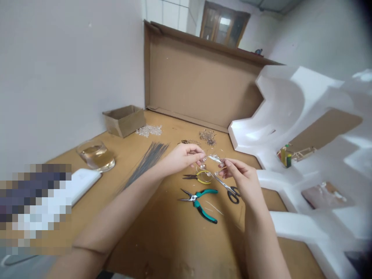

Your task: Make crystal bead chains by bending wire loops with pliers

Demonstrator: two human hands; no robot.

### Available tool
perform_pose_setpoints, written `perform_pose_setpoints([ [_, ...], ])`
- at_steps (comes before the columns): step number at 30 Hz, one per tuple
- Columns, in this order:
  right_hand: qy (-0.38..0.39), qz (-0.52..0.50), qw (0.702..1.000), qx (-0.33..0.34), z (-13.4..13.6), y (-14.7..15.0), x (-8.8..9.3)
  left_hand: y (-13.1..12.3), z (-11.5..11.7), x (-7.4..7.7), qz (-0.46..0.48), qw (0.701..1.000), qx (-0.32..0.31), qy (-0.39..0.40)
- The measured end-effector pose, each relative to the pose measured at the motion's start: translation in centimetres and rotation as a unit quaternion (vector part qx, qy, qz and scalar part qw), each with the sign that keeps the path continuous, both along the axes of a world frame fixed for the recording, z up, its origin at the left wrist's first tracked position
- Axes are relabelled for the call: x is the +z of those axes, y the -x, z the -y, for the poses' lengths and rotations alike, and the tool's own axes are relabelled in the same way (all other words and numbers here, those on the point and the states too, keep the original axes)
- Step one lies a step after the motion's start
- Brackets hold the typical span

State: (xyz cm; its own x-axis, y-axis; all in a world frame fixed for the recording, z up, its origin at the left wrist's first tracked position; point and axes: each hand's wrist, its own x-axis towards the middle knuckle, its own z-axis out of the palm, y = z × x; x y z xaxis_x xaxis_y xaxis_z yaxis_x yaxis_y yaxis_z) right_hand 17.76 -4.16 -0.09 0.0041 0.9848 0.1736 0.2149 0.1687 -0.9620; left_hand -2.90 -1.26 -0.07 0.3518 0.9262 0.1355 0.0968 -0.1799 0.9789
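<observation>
Between my two hands hangs a loop of clear beads (pixel 214 158) strung on thin wire, held above the table. My left hand (pixel 186 157) pinches its left side, and my right hand (pixel 238 173) pinches the right side with thumb and fingers. Below the loop lie yellow-handled pliers (pixel 203 177), partly covered by the beads. Scissors (pixel 229 189) with black handles rest beside my right hand. Nearer to me, teal-handled pliers (pixel 200 201) lie spread apart. Short wire offcuts (pixel 214 207) are scattered next to them.
A bundle of grey wires (pixel 148 161) lies left of the pliers. Behind are clear beads (pixel 149 130), a small cardboard box (pixel 124 122) and a tangled wire pile (pixel 207 136). A glass of amber liquid (pixel 96 155) stands at left. White foam packaging (pixel 279 100) borders the right; a cardboard panel (pixel 203 85) stands behind.
</observation>
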Motion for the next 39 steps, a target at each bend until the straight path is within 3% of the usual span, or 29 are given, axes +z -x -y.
perform_pose_setpoints([
  [9,-0.007,-0.002,1.0,0.005,-0.26,0.46,-0.22,0.51,-0.55,-0.02,0.062,0.997,-0.033,-0.003],
  [22,0.024,0.011,0.999,0.042,-0.52,0.31,-0.37,0.48,-0.7,-0.08,0.096,0.995,-0.021,0.017],
  [30,0.02,0.018,0.999,0.042,-0.29,0.61,-0.13,0.2,-0.47,-0.07,0.035,0.999,0.001,-0.032],
  [39,0.035,0.029,0.997,0.07,-0.21,1.04,-0.23,-0.08,-0.47,-0.61,0.001,0.998,-0.042,-0.051],
])
